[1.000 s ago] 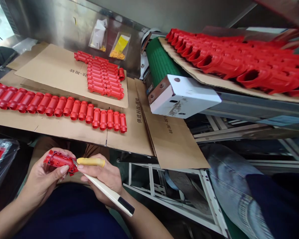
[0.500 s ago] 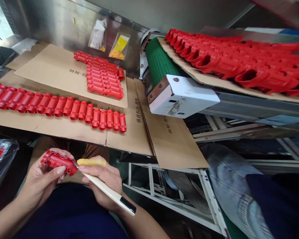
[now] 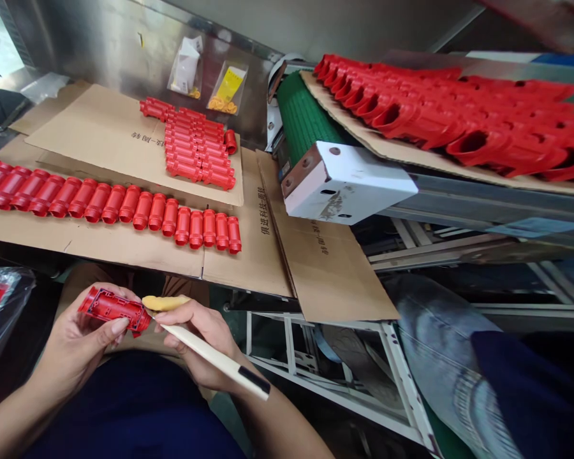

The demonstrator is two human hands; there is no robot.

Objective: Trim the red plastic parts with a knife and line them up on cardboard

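Note:
Above my lap, my left hand [image 3: 88,331] is closed around a red plastic tubular part [image 3: 112,307], its cut-out, detailed side facing up. My right hand [image 3: 203,338] grips a white-handled knife [image 3: 220,360] with a black butt end. One finger of that hand wears a yellow finger cot [image 3: 165,303]. The thin metal tip of the knife is at the right end of the red part; whether it touches is hard to make out. In front of me, a long row of similar red parts [image 3: 142,210] lies along the cardboard-covered bench.
More red parts [image 3: 198,150] lie grouped on a cardboard sheet [image 3: 90,121]. To the right, a green conveyor belt [image 3: 303,115] carries cardboard with several rows of red parts [image 3: 425,121]. Small bags [image 3: 227,89] hang on the metal wall. Another person's jeans-clad leg [image 3: 435,344] is at right.
My right hand has turned slightly, swinging the knife's butt end up and to the right. The yellow-covered finger has shifted left, closer to the red part. My left hand is nearly still.

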